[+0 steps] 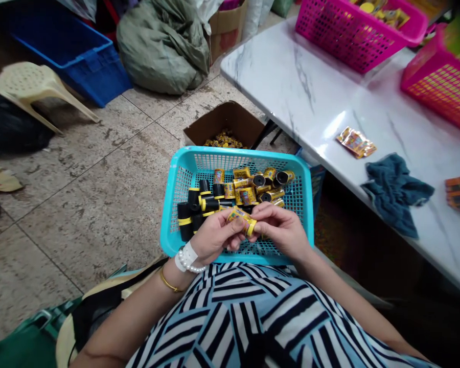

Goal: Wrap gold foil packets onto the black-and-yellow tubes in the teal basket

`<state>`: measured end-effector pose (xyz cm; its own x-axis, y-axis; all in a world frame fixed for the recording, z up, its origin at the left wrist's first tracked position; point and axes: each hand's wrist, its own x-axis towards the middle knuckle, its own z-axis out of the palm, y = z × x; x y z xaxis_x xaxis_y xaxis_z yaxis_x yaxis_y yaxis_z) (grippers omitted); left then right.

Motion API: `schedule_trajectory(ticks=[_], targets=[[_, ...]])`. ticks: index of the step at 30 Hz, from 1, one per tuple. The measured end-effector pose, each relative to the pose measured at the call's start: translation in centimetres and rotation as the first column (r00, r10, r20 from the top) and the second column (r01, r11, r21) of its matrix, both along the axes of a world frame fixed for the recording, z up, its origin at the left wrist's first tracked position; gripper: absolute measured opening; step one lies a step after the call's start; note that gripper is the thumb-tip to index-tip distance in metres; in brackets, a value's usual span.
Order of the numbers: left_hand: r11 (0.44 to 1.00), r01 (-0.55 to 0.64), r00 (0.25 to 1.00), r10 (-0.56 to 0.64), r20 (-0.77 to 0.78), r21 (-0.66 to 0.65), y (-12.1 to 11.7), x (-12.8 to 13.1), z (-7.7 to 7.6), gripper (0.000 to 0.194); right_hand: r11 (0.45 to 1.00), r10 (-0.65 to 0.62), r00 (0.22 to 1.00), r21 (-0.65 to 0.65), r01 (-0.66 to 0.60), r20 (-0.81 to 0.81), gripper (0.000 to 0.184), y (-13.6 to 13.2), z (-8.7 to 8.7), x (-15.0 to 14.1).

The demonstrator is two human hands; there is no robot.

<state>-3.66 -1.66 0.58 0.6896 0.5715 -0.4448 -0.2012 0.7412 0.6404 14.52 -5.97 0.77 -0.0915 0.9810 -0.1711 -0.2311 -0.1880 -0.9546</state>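
Two bare hands meet over one turquoise basket (238, 150) in the head view, with one yellow-wrapped piece (242, 219) held between them, above the near part of the basket. The left hand (213, 235) closes thumb and fingers around the body of the piece; the right hand (282, 230) pinches at its right end between thumb and fingertips. One white band (190, 252), one string of pearly beads (193, 268) and one gold bangle (169, 282) circle the left wrist and forearm.

In the basket, several black cylinders (185, 231) with yellow rims lie on the left; about a dozen pieces in yellow printed wrapping (245, 196) fill the middle and right, at least three showing black round ends. They overlap, so I cannot count either group exactly. Just beyond stands one open cardboard box (199, 128) with many small yellow pieces (226, 139) inside, too small to count.

One white marbled table (291, 66) at right bears two pink baskets (362, 43), one small pile of yellow wrappers (356, 142) and one crumpled blue cloth (398, 191). At upper left are one cream stool (26, 81), one blue crate (95, 69) and one large grey-green sack (161, 48).
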Motion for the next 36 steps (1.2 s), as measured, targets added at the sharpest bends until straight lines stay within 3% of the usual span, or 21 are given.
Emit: schedule_trajectory(ticks=[4,10,14,18,23,28,31,34,36], targets=[[1.000,0.025,0.996,-0.026,-0.084,-0.015,-0.3,0.1,-0.3,0.049,0.994,0.025,0.987,0.099,-0.041,0.156,0.021,-0.1,0.1,-0.2],[0.999,0.027,0.997,-0.030,-0.066,-0.037,-0.2,0.3,-0.1,0.050,0.964,-0.091,0.948,0.267,0.006,0.305,0.025,-0.4,-0.1,0.2],[0.999,0.022,0.996,-0.025,-0.091,-0.035,-0.1,0.4,-0.1,0.050,0.911,-0.155,0.867,0.409,-0.060,0.473,0.032,-0.3,0.2,0.3],[0.994,0.036,0.999,-0.038,-0.022,-0.101,-0.2,0.6,0.0,0.050,0.864,-0.231,0.853,0.503,-0.042,0.469,0.028,-0.4,0.0,0.4],[0.995,-0.006,0.998,-0.001,-0.068,-0.100,-0.2,0.9,0.0,0.050,0.840,-0.283,0.779,0.537,-0.081,0.560,0.032,-0.8,-0.1,0.3],[0.987,-0.014,1.000,0.015,0.003,-0.158,-0.1,0.9,0.0,0.051,0.811,-0.327,0.761,0.580,-0.078,0.560,0.031,-1.1,-0.2,0.3],[0.987,-0.010,1.000,0.010,-0.001,-0.159,-0.2,1.1,0.0,0.051,0.821,-0.333,0.732,0.564,-0.085,0.594,0.036,-1.2,-0.3,-0.1],[0.990,0.036,0.999,-0.041,-0.029,-0.138,-0.6,1.3,-0.2,0.050,0.827,-0.277,0.688,0.531,-0.184,0.670,0.052,-1.4,0.1,-0.3],[0.988,0.105,0.992,-0.112,-0.054,-0.113,-0.8,1.1,-0.1,0.053,0.829,-0.284,0.638,0.518,-0.211,0.716,0.045,-1.6,0.7,0.4]])
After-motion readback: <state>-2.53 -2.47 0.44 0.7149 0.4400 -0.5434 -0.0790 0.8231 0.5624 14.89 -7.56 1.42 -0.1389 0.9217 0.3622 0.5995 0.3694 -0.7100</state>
